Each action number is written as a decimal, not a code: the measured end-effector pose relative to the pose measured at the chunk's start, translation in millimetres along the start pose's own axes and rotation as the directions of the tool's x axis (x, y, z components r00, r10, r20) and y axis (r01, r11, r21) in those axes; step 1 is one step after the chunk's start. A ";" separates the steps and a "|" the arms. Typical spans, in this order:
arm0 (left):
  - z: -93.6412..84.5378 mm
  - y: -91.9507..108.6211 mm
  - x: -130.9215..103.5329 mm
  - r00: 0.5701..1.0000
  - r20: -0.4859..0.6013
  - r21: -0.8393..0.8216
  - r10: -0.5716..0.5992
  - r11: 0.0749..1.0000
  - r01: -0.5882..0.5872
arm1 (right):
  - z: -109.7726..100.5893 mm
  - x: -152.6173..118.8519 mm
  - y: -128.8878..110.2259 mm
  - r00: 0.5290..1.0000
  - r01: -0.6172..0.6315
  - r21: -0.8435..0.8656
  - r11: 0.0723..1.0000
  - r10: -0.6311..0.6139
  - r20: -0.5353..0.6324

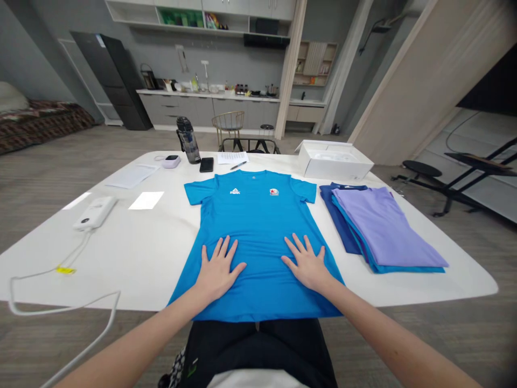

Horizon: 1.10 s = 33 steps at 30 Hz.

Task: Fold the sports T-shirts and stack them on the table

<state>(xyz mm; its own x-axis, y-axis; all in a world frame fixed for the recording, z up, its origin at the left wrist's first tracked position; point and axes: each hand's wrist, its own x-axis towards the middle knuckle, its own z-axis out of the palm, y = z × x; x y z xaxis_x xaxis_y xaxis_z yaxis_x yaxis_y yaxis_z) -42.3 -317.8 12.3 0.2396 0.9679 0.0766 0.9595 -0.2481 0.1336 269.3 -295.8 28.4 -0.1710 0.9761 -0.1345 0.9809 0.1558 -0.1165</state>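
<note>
A blue short-sleeved T-shirt [254, 221] lies spread front side up on the white table, its collar pointing away from me. On its chest are a white logo and a small round badge. My left hand [218, 272] rests flat on the lower left of the shirt with fingers spread. Likewise, my right hand [307, 264] lies flat and spread on the lower right part. Faint creases run across the fabric between the two hands. The hem hangs slightly over the table's near edge, close to my body.
Right of the shirt is a stack of folded shirts [383, 226], purple on top. Behind it stands a white box [335, 160]. A water bottle [188, 141], a phone [206, 165] and papers [133, 175] lie beyond. A white power strip [95, 213] with its cord sits left.
</note>
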 end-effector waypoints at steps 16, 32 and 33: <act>2.5 -11.1 207.7 0.987 0.029 -0.057 -0.155 0.986 0.157 | -25.4 163.7 -14.4 0.998 0.001 0.054 0.999 0.003 -0.065; 26.1 -79.3 343.8 0.898 0.058 -0.048 -0.437 0.897 0.440 | -28.7 313.8 9.8 0.995 -0.088 0.091 0.992 0.092 -0.032; 26.8 -77.6 349.7 0.888 0.052 -0.043 -0.458 0.887 0.460 | -31.4 319.2 12.9 0.995 -0.092 0.092 0.991 0.095 -0.028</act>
<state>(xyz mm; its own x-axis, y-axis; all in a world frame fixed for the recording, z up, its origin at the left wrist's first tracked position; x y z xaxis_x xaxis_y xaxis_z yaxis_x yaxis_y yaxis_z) -28.9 41.0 2.2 -0.2191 0.9747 -0.0442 0.9547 0.2235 0.1963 230.3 22.6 14.9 -0.0743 0.9903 -0.1173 0.9797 0.0506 -0.1941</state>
